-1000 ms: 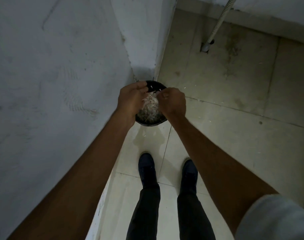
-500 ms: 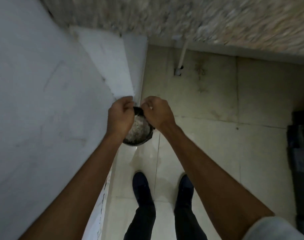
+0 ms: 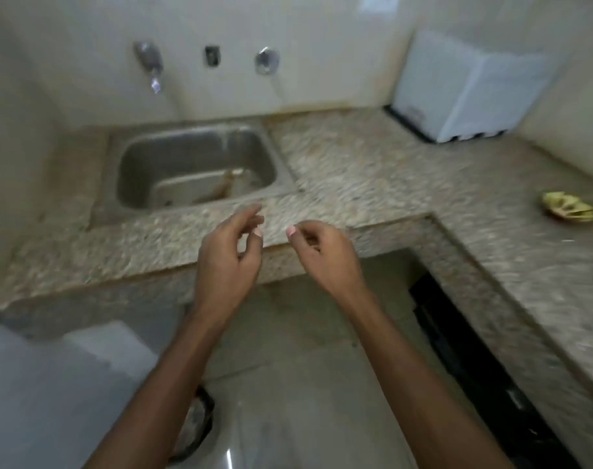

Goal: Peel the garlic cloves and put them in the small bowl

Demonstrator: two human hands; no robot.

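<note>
My left hand [image 3: 230, 255] and my right hand [image 3: 322, 255] hang side by side in the air, in front of the edge of the speckled stone counter [image 3: 372, 170]. Their fingers are loosely curled and I see nothing in either hand. On the floor at the lower left stands a dark round bin [image 3: 200, 424] holding pale peels, mostly hidden behind my left forearm. A small yellowish heap or dish [image 3: 569, 209] lies on the counter at the far right; the blur hides what it is. No garlic clove shows clearly.
A steel sink [image 3: 193, 170] is set into the counter ahead, with two taps [image 3: 149, 62] on the wall above it. A white appliance [image 3: 467, 93] stands at the back right. The counter turns along the right side, with a dark opening [image 3: 474, 350] below it.
The view has swung up from the floor bin to the counter and sink. Both hands have left the bin and risen in front of the counter edge, holding nothing.
</note>
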